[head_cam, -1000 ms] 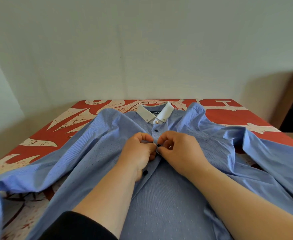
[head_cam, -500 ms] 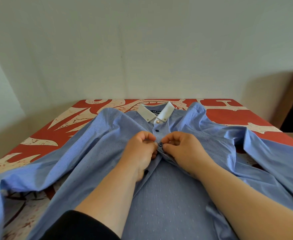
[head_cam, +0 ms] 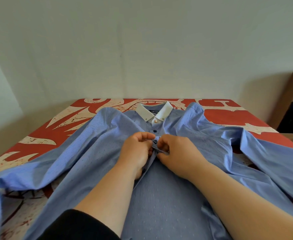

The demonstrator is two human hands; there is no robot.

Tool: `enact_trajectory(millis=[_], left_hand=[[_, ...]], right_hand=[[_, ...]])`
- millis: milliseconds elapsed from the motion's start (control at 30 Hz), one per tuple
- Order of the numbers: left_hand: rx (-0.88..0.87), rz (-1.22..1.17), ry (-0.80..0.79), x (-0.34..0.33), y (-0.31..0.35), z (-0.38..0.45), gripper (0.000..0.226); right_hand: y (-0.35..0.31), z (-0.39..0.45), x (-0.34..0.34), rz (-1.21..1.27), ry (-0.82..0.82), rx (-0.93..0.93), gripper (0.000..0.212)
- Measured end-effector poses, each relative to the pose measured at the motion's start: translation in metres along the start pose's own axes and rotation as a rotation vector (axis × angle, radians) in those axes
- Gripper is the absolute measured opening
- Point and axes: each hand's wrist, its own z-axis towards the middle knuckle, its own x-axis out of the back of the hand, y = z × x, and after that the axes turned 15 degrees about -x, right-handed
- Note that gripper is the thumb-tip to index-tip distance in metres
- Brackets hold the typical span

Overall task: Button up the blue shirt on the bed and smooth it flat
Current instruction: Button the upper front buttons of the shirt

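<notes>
Our blue shirt (head_cam: 168,201) lies lengthwise on the bed (head_cam: 43,135), white collar (head_cam: 159,111) pointing away from us. Our left hand (head_cam: 135,153) and right hand (head_cam: 178,153) pinch its front edges beside a dark button (head_cam: 155,141).

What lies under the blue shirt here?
Under the blue shirt lies a red-and-cream patterned bedcover, visible around its edges. What sits beneath the shirt's middle is covered by fabric and both arms.
</notes>
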Motion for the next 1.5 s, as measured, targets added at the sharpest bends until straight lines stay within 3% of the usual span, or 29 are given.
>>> enact_trajectory(millis=[200, 467, 700, 900, 1033, 1233, 1400, 1500], left_hand=[[0.023, -0.032, -0.027, 0.002, 0.0, -0.003, 0.032], [-0.036, 0.022, -0.046, 0.003, -0.002, -0.004, 0.032], [-0.055, 0.073, -0.08, 0.003, -0.004, -0.003, 0.032], [-0.15, 0.19, -0.049, 0.0, -0.008, -0.004, 0.031], [-0.175, 0.332, -0.023, 0.0, -0.005, -0.011, 0.018], [-0.068, 0.577, -0.2, 0.008, 0.016, -0.026, 0.018], [-0.067, 0.865, -0.433, 0.024, 0.03, -0.051, 0.022], [-0.071, 0.91, -0.456, 0.031, 0.034, -0.063, 0.025]], right_hand=[[-0.001, -0.002, 0.003, -0.012, -0.008, -0.016, 0.011], [-0.009, -0.005, 0.015, -0.277, -0.012, 0.01, 0.011], [-0.01, -0.003, 0.012, -0.353, -0.039, 0.002, 0.014], [-0.008, 0.001, 0.007, -0.427, -0.038, 0.019, 0.017], [-0.007, 0.001, 0.01, -0.461, -0.061, 0.02, 0.02], [0.001, -0.007, 0.024, -0.34, -0.137, -0.006, 0.021], [0.012, -0.022, 0.045, -0.339, -0.114, -0.107, 0.04], [0.011, -0.038, 0.05, -0.363, -0.115, -0.115, 0.04]])
